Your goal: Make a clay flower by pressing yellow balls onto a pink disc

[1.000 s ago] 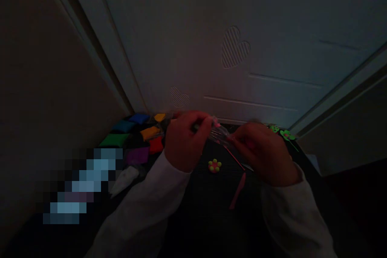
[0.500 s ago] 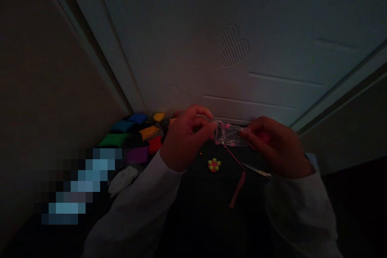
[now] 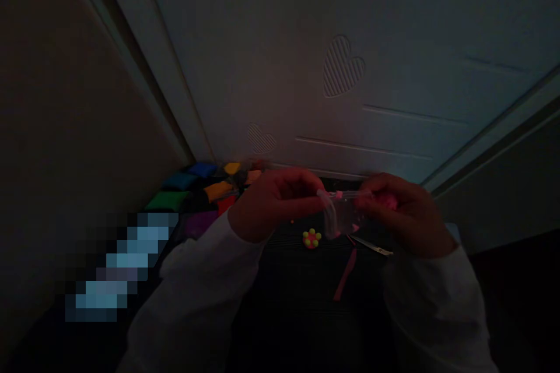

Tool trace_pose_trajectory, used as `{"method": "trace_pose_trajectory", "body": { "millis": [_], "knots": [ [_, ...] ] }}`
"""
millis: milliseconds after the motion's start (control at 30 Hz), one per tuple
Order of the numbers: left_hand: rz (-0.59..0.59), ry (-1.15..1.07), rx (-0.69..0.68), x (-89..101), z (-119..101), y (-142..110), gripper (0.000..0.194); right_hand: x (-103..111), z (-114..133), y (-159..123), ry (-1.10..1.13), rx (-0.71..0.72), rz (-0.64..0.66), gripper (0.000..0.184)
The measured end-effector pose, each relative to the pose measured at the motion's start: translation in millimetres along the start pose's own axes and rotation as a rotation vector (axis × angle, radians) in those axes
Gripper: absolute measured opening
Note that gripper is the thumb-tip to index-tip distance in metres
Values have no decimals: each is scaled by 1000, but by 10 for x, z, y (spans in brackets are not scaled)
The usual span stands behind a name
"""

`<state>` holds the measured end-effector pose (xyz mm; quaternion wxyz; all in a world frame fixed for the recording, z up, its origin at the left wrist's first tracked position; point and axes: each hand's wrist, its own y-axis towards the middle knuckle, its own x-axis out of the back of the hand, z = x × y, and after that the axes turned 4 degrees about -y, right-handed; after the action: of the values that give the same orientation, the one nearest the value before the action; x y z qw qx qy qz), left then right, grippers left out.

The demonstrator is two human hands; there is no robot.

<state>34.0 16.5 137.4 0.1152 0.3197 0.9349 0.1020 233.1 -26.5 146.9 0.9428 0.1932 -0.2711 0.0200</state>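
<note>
A small clear plastic bag (image 3: 347, 213) with bits of pink in it is stretched between my hands above the dark table. My left hand (image 3: 280, 204) pinches the bag's left end near its opening. Closed on the other end is my right hand (image 3: 400, 210), with a pink lump (image 3: 387, 201), perhaps clay, showing at its fingers. Below the bag lies a small pink flower shape (image 3: 311, 239) with yellow-green balls around it. A pink plastic knife (image 3: 345, 274) and scissors (image 3: 371, 245) lie nearby on the table.
Several coloured packets, among them a green packet (image 3: 168, 201), a blue packet (image 3: 202, 170) and a purple packet (image 3: 201, 223), lie at the left. Behind the table rises a pale panel (image 3: 280, 70) with raised hearts. A pixelated patch covers something at the lower left.
The bag's left end has tipped downward and its opening edge now shows more plainly. My left hand has shifted slightly right and lower. Both hands keep hold of the bag.
</note>
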Motion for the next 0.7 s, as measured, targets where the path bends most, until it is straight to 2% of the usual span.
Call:
{"method": "trace_pose_trajectory", "body": {
  "millis": [133,333,400,467,533,600,700],
  "knots": [
    [9,9,-13,-21,23,-2,10,-8,-20,-5,28,5,-43,13],
    [-176,218,-93,-85,-19,-2,9,-27,-37,-6,7,5,-75,13],
    [-190,237,-124,-91,-19,-2,9,-19,-66,7,16,6,-86,13],
    [-190,267,-186,-81,-5,-3,9,8,-105,19,60,10,-147,21],
    [-217,422,-281,-65,15,-1,7,43,-130,21,118,31,-211,30],
    [-276,675,-400,-58,30,1,7,60,-104,6,132,73,-278,32],
    [-350,1006,-563,-85,33,-2,10,9,45,-42,20,160,-395,30]
  ]
}}
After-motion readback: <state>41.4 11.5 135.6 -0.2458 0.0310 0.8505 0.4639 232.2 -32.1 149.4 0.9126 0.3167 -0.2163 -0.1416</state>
